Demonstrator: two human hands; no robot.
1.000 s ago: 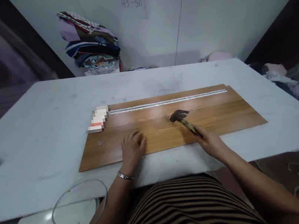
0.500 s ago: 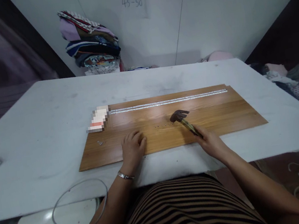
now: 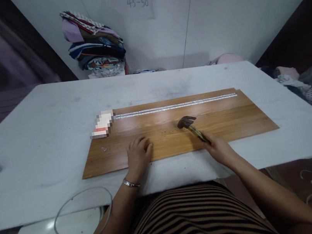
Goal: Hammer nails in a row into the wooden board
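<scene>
My right hand [image 3: 217, 147] grips the handle of a claw hammer [image 3: 187, 122], whose dark head is over the middle of a brown wooden board [image 3: 232, 119]. A short row of small dark marks or nail heads [image 3: 168, 132] runs along the wood just left of the hammer head. My left hand [image 3: 139, 153] lies on the board with its fingers spread, left of that row, holding nothing. A few loose nails [image 3: 105, 149] lie farther left on the board. Whether the hammer head touches the wood is hard to see.
Two thin white strips [image 3: 172, 107] run along the board's far side. A pixelated white item [image 3: 103, 124] lies over its left corner. The board rests on a white table [image 3: 43, 126]. A looped grey cable [image 3: 110, 202] hangs at the front left. Folded cloth [image 3: 98, 43] is stacked behind.
The hammer head has tipped very slightly in my right hand. My left hand, the board and the nails stay in place.
</scene>
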